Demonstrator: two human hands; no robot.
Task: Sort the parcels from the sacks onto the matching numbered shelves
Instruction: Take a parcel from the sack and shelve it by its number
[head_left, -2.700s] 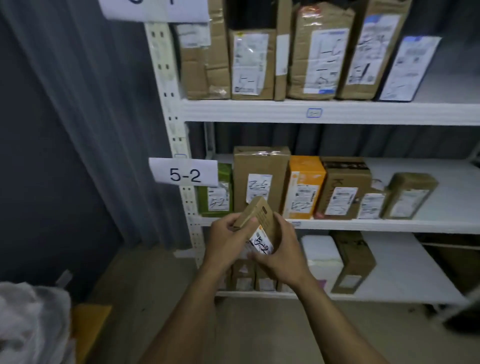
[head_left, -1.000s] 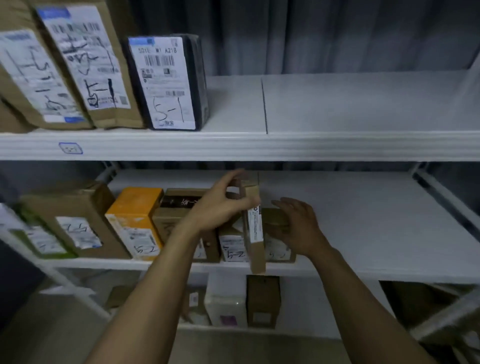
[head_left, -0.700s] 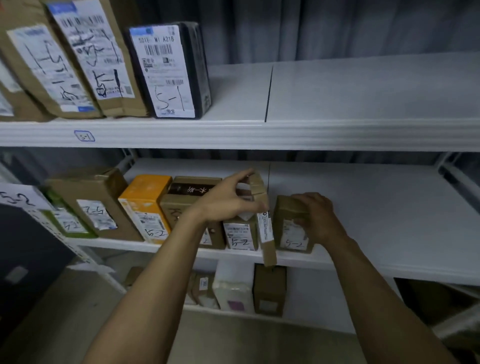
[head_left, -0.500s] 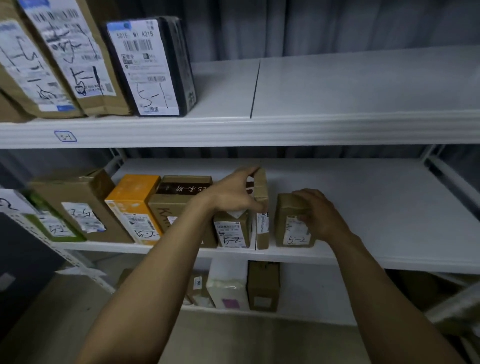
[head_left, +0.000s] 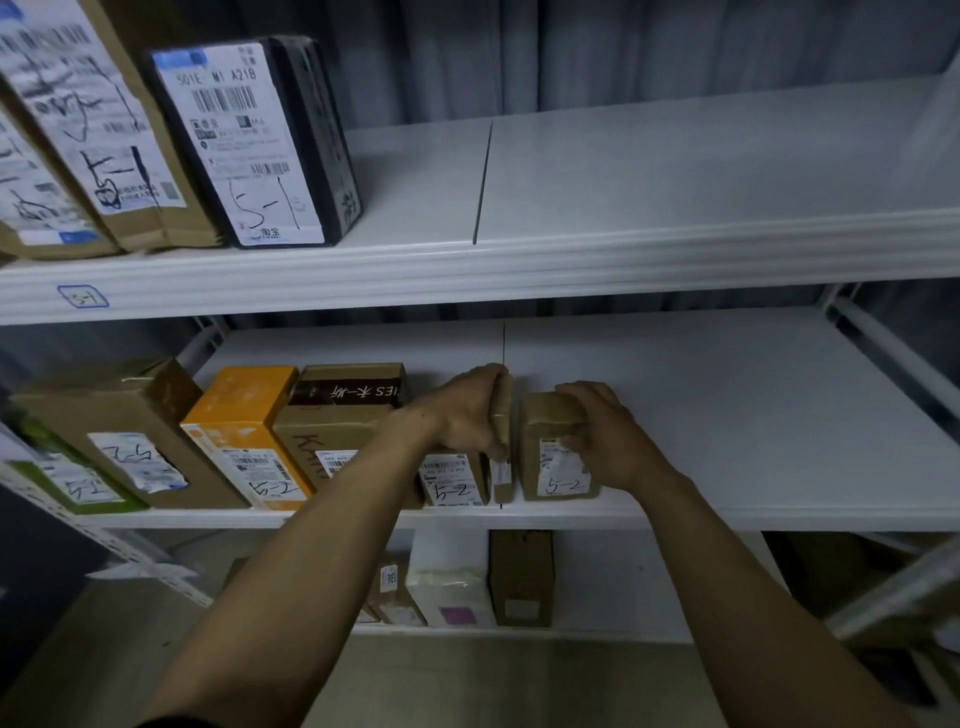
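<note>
Shelves (head_left: 571, 249) are plain white, and the curtain (head_left: 571, 52) behind is grey with vertical folds. There's one bright orange box (head_left: 234, 410), a black parcel (head_left: 322, 130) with a white label, and a green box (head_left: 36, 441) far left. The thin box (head_left: 508, 410) and small box (head_left: 545, 431) are plain cardboard brown with white labels. Lower down, a white box (head_left: 447, 566) has a magenta sticker (head_left: 457, 616).

You hold slim brown parcel (head_left: 503, 470) on edge at front of middle shelf (head_left: 779, 514), narrow labelled face toward you, left hand (head_left: 462, 415) gripping its top. Just right of it, small brown box (head_left: 553, 467) marked 5-2 stands upright, your right hand (head_left: 608, 441) curled round it.
</note>
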